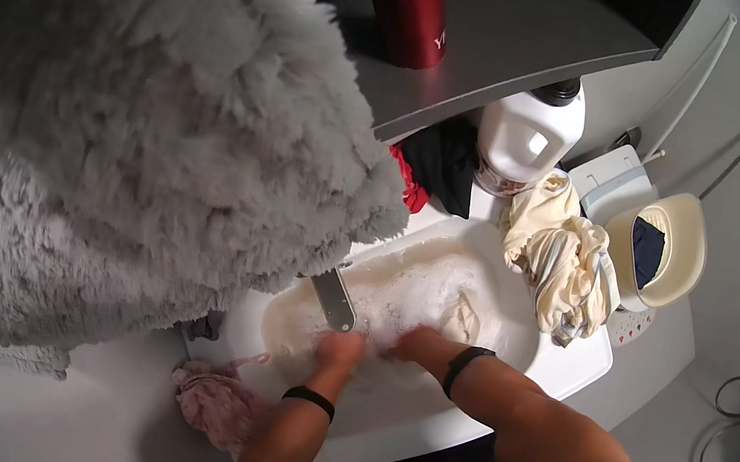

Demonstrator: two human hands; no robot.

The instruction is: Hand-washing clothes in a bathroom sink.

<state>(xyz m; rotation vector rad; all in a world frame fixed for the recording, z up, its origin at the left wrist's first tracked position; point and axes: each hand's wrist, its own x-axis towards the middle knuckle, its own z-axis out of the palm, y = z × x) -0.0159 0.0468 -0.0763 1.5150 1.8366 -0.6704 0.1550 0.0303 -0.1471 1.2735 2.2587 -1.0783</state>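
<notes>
Both hands are down in a white washbasin (368, 450) filled with cloudy, soapy water (293, 329). My left hand (341, 350) is just below the tip of the metal faucet (336, 303), its fingers hidden by water and foam. Close by on the right, my right hand (413, 342) dips into white foam (423, 289), its fingers also out of sight. Whether either hand grips something cannot be told. A cream cloth (463, 319) pokes out of the foam beside my right hand. Each wrist wears a black band.
Crumpled pink fabric (217, 401) lies on the basin's left side, cream garments (562, 257) on its right. Behind stand a white jug (528, 136) and black cloth (444, 166). Grey plush fabric (159, 120) hangs over the left. A red tumbler (409, 8) sits on a dark shelf (524, 28).
</notes>
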